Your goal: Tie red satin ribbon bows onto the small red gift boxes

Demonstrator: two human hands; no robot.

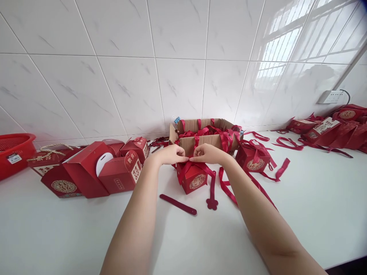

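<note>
A small red gift box point(191, 178) with a gold round emblem stands in front of me, dark red ribbon point(205, 168) running over its top. My left hand point(172, 154) and my right hand point(208, 153) meet above the lid, each pinching the ribbon where it crosses. The fingertips are almost touching. Just in front of the box lies a flat dark red strip point(178, 204). To its right is another strip with a flower-shaped end point(212, 204). Behind the hands sits an open cardboard carton point(187, 144) with red ribbons over its walls.
Several red boxes point(117, 177) stand at left, beside a red plastic basket point(17, 147). A ribbon-tied box point(252, 158) sits right of the carton, with loose ribbon point(229, 189) nearby. More red packaging point(327, 131) lies at far right below a wall socket point(331, 97). A tiled wall rises behind.
</note>
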